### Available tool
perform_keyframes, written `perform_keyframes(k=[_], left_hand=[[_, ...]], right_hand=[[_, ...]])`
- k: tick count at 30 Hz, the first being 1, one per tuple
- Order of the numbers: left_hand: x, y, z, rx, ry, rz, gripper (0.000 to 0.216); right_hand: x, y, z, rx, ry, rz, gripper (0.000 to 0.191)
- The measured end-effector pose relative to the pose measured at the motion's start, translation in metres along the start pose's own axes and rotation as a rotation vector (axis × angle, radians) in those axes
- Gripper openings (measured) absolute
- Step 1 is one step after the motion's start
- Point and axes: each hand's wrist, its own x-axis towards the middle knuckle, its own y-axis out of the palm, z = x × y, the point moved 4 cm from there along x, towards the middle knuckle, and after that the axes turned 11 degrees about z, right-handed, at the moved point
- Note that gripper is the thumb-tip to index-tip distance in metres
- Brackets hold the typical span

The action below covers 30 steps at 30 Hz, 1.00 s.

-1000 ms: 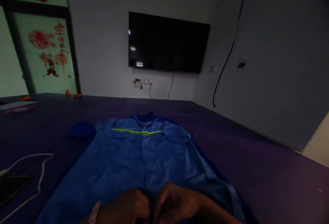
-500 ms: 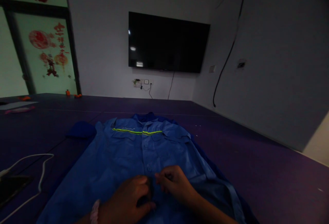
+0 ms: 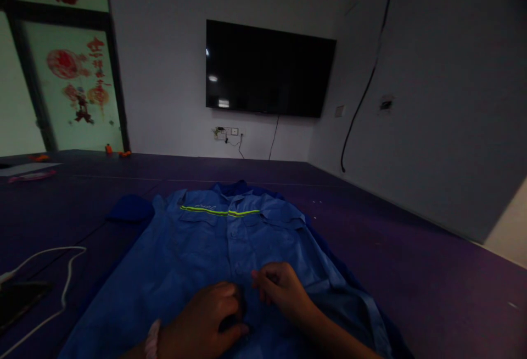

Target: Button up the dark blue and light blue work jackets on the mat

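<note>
Head view: a blue shirt (image 3: 164,260) lies spread on a purple surface (image 3: 411,271), its collar pointing away from the person, its near end running out at the bottom of the frame.
Shirt front: a yellow-green stripe (image 3: 206,211) crosses the chest; a button placket (image 3: 233,243) runs down the middle toward the hands.
Shirt edges: darker blue cloth (image 3: 230,186) shows past the collar and along the right side; beyond that side, the purple surface stretches to the wall (image 3: 436,145), a few white specks near the shoulder.
Left hand: the left hand (image 3: 216,309), a pink band (image 3: 152,340) at its wrist, is low over the shirt, fingers curled, thumb apart from them; whether cloth is caught there cannot be told.
Right hand: the right hand (image 3: 278,287) is just beside it, thumb and forefinger bent toward each other near the placket; shadow hides whether the tips meet or hold cloth.
Left flank: a blue cap (image 3: 129,208) sits by the shoulder; nearer the person, a white cable (image 3: 68,271) loops beside a dark flat device (image 3: 22,298).
Far wall: a dark-screened television (image 3: 267,68) hangs above sockets.
</note>
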Motion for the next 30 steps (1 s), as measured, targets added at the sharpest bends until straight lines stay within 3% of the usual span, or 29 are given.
perform_keyframes(k=[4,10,15,18,21,30], left_hand=[[0.001,-0.002,-0.001,0.009,-0.008,-0.025,0.01],[0.003,-0.008,0.02,0.069,-0.078,-0.246,0.022],[0.008,-0.007,0.057,0.189,-0.358,-0.251,0.046],[0.013,-0.01,0.071,0.245,-0.462,-0.25,0.051],[0.019,-0.014,0.077,0.31,-0.502,-0.266,0.052],[0.048,-0.025,0.095,0.404,-0.536,-0.299,0.05]], right_hand=[[0.001,-0.003,-0.002,-0.098,-0.015,-0.031,0.042],[0.001,-0.013,0.002,-0.535,-0.111,-0.115,0.035],[0.009,-0.014,-0.01,-0.807,0.012,-0.042,0.044],[0.015,-0.018,-0.019,-0.87,0.13,-0.098,0.046],[0.02,-0.017,-0.025,-0.91,0.209,-0.108,0.048],[0.058,-0.02,-0.033,-1.043,0.247,-0.058,0.054]])
